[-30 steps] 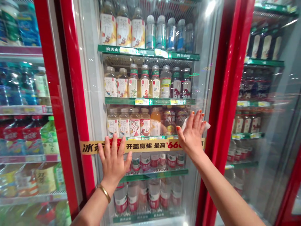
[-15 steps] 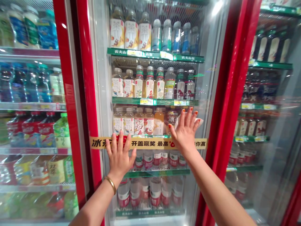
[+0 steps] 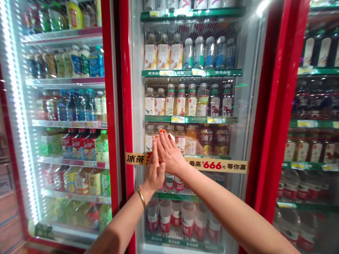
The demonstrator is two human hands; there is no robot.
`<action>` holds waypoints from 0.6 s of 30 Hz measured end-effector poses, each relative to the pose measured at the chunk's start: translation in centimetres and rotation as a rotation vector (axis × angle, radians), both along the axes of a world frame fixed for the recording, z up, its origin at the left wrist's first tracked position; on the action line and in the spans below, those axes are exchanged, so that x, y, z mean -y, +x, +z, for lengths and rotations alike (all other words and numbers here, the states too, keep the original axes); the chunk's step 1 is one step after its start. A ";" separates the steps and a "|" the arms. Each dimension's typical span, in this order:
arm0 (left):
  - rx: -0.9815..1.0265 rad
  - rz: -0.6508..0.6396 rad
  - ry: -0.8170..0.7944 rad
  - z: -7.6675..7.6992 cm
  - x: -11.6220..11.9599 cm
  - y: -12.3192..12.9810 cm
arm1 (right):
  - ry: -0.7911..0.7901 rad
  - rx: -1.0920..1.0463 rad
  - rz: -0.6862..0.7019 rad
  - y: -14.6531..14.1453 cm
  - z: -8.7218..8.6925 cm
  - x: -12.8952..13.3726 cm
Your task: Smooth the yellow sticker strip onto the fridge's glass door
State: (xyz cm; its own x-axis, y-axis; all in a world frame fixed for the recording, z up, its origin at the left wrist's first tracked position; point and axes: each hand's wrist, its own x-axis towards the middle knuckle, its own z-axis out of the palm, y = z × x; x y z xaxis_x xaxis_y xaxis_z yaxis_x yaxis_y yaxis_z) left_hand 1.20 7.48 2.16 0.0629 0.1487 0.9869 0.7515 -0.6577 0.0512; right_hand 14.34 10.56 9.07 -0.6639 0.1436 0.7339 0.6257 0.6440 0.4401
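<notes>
My right hand lies flat toward the glass door of a drinks cooler, its fingers stretched and close together. A small white edge of what looks like a tissue shows beside its fingertips, and the rest is hidden under the hand. Just left of it, and partly overlapped by it, my left hand is held up with straight fingers and nothing in it. A gold bangle circles that wrist. Both hands cover part of a yellow promotional strip across the door.
Behind the glass, bottled drinks stand in rows on green-edged shelves. A red door frame runs down the left side. More coolers flank it, with shelves of drinks at left and bottles at right.
My right hand has swept left across the door until it overlaps my left hand, its spread fingers coming together. My left hand has turned more edge-on. The view has shifted left and slightly back.
</notes>
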 end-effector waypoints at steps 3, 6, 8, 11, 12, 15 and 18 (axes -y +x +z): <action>-0.194 0.169 0.002 0.1 -0.4 -1.2 | 0.052 0.038 0.030 4.6 0.3 0.5; -0.210 0.352 0.015 1.2 -0.4 -3.6 | 0.134 -0.092 -0.090 11.2 0.4 0.4; -0.091 0.401 0.078 3.0 -0.7 -4.4 | 0.168 -0.224 -0.207 15.2 0.3 -0.4; 0.076 0.406 0.154 5.7 -2.0 -3.0 | 0.203 -0.322 -0.294 18.8 -0.6 -1.8; 0.087 0.412 0.162 5.9 -2.5 -2.2 | 0.216 -0.327 -0.293 19.3 -1.1 -2.2; -0.136 0.451 0.180 3.9 -3.4 -1.0 | 0.252 -0.321 -0.273 19.7 -3.3 -2.4; -0.492 0.478 0.197 1.3 -3.4 -3.4 | 0.276 -0.335 -0.254 19.9 -5.6 -2.1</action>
State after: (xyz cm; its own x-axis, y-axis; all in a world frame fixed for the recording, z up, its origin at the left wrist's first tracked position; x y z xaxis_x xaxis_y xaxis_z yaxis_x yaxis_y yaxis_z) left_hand -2.24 10.84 3.45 0.4808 0.0926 0.8719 0.8650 -0.2128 -0.4544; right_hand 34.27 12.65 3.44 -0.3548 0.0406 0.9341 0.8838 0.3406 0.3209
